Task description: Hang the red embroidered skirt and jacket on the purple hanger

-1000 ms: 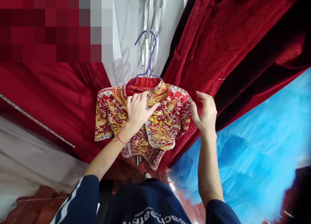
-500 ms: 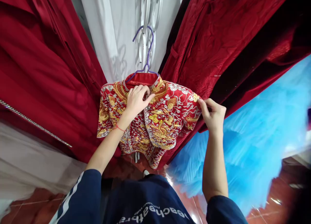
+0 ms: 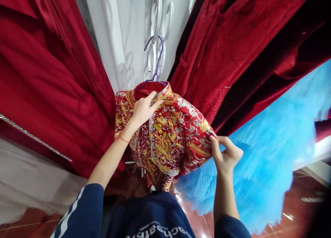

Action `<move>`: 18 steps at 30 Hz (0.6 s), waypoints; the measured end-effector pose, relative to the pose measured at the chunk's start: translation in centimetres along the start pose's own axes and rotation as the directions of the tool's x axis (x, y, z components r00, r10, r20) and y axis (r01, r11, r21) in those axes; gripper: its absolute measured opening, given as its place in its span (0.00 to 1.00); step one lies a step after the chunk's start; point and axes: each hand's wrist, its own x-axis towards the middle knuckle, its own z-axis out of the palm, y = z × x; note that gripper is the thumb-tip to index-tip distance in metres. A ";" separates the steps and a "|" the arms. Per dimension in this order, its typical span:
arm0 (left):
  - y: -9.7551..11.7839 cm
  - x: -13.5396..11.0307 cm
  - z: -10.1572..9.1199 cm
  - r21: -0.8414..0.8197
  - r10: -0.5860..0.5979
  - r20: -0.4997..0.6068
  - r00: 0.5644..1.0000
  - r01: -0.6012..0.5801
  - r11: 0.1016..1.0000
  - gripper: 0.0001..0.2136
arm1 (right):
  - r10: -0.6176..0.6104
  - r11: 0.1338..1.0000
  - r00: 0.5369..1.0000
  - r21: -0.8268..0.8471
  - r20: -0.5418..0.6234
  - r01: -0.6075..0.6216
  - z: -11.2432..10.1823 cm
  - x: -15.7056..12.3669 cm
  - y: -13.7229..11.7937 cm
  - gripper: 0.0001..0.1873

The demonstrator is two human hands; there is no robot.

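A red jacket (image 3: 170,134) with gold and silver embroidery hangs on a purple hanger (image 3: 156,64) in front of me. My left hand (image 3: 143,109) grips the jacket at its collar, fingers closed on the cloth. My right hand (image 3: 225,156) pinches the end of the jacket's right sleeve and holds it out toward me. A red string circles my left wrist.
Red gowns hang on the left (image 3: 49,86) and dark red velvet ones on the right (image 3: 232,48). A white garment (image 3: 124,34) hangs behind the hanger. A blue tulle skirt (image 3: 269,152) spreads at the lower right over a glossy red tiled floor (image 3: 294,214).
My right hand has closed on the sleeve end and drawn it down and toward me. The jacket has swung and turned to the right. My left hand stays at the collar.
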 end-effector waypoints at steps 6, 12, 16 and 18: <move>-1.0 0.8 1.1 -0.046 -0.097 -0.085 0.992 0.094 0.995 0.14 | -0.052 0.996 0.999 -0.075 -0.010 0.051 -0.6 -0.4 -1.6 0.17; -1.9 -0.2 -1.4 -0.240 -0.001 0.122 0.992 0.030 0.970 0.21 | 0.045 0.994 0.973 -0.112 0.228 -0.020 -0.4 -0.3 -0.9 0.23; -4.5 -0.3 -4.8 -0.254 0.081 -0.083 0.993 -0.100 0.962 0.20 | 0.011 0.990 0.998 -0.138 0.066 -0.002 -0.1 2.5 -3.2 0.17; -6.8 0.2 -5.7 -0.127 0.095 -0.148 0.985 -0.114 0.985 0.22 | -0.104 0.975 0.993 -0.190 0.056 0.112 1.1 4.6 -5.0 0.23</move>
